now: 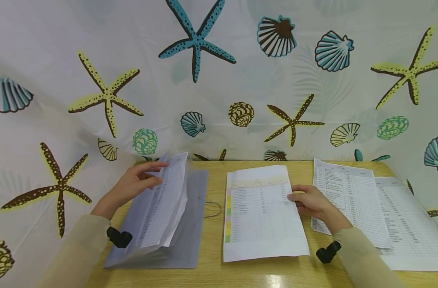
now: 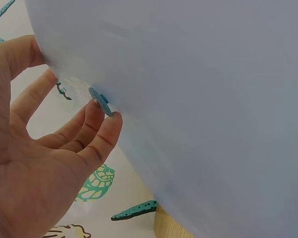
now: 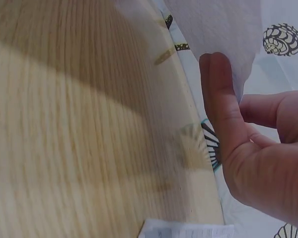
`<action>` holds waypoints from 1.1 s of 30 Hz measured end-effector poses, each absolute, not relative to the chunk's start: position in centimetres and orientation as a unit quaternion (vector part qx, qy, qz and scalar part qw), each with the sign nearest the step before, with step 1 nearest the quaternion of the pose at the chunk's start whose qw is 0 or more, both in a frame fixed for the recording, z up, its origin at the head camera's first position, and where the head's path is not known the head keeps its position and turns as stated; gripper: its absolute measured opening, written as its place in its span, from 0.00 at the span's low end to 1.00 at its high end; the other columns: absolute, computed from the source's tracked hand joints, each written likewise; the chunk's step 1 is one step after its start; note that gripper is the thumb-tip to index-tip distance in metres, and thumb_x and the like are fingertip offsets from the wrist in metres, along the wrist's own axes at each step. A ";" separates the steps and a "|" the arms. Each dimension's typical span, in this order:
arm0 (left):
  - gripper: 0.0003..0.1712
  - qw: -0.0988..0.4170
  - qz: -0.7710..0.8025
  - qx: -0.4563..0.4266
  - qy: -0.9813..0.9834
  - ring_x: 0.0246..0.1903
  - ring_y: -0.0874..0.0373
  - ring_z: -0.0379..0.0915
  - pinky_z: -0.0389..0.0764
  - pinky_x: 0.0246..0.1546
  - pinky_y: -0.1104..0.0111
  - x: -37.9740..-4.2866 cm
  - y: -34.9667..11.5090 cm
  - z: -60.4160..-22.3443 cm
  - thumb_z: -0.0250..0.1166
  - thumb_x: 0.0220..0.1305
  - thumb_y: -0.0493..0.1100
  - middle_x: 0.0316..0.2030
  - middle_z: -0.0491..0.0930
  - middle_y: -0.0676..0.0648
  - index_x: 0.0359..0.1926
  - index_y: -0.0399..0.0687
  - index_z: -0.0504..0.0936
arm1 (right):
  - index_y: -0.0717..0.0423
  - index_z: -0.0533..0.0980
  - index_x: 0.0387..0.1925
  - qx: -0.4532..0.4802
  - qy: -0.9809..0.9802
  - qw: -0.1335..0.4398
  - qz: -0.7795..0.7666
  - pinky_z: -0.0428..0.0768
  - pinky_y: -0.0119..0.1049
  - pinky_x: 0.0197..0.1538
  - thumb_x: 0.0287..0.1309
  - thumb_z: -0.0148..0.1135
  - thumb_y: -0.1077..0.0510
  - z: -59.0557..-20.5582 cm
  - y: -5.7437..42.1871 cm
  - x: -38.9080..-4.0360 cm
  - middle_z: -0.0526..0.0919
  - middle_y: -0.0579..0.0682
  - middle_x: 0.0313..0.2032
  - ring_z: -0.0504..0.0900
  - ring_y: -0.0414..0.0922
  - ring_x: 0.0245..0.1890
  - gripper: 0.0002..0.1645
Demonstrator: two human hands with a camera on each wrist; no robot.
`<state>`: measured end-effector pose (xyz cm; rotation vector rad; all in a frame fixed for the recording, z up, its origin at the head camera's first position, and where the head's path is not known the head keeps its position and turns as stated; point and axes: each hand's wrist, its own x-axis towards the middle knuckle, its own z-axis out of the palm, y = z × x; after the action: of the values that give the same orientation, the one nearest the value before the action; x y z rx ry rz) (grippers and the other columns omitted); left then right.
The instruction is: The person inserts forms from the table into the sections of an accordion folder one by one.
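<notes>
On the left of the head view, my left hand [image 1: 132,182] holds the raised cover of a translucent bluish plastic folder [image 1: 201,224]. Printed sheets [image 1: 165,200] stand tilted up inside it. From the left wrist view, the fingers of that hand reach the outer side of the cover [image 2: 188,99], with fingertips right at a small blue round button [image 2: 102,100]. My right hand [image 1: 312,202] pinches the right edge of a printed sheet [image 1: 262,224] with coloured blocks down its left side. That sheet [image 3: 218,29] hangs between thumb and fingers in the right wrist view.
Two more printed sheets overlap at the right: a nearer upper one [image 1: 348,200] and a larger one [image 1: 413,228] under it. A thin cord loop [image 1: 215,210] sticks out from the folder onto the wooden table [image 1: 213,248]. Patterned cloth [image 1: 219,92] hangs behind.
</notes>
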<state>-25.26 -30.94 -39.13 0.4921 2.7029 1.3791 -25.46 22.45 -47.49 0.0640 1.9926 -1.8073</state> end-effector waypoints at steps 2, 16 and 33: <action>0.29 0.033 0.449 0.160 0.878 0.49 0.51 0.80 0.83 0.45 0.69 -25.2 -30.9 -39.1 0.65 0.74 0.41 0.69 0.71 0.33 0.73 0.45 0.75 | 0.71 0.60 0.75 0.022 0.725 0.221 -0.652 0.89 0.35 0.40 0.74 0.60 0.61 -47.5 21.9 -25.6 0.90 0.50 0.43 0.91 0.42 0.37 0.36; 0.28 0.035 0.452 0.152 0.878 0.52 0.47 0.80 0.83 0.46 0.68 -25.2 -31.2 -38.9 0.65 0.74 0.43 0.70 0.71 0.35 0.72 0.46 0.75 | 0.70 0.67 0.71 -0.012 0.736 0.216 -0.642 0.89 0.37 0.41 0.74 0.59 0.63 -47.1 17.6 -26.5 0.89 0.56 0.46 0.91 0.43 0.37 0.29; 0.28 0.028 0.457 0.157 0.875 0.51 0.49 0.80 0.83 0.46 0.68 -25.0 -31.0 -39.0 0.65 0.74 0.41 0.70 0.72 0.36 0.72 0.44 0.75 | 0.65 0.72 0.67 -0.024 0.757 0.202 -0.621 0.89 0.39 0.41 0.74 0.59 0.63 -46.5 14.9 -27.2 0.88 0.61 0.50 0.90 0.45 0.38 0.24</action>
<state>-24.95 -31.03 -38.95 0.4832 2.7020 1.4105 -27.18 14.88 -46.48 -0.0666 2.1126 -1.7339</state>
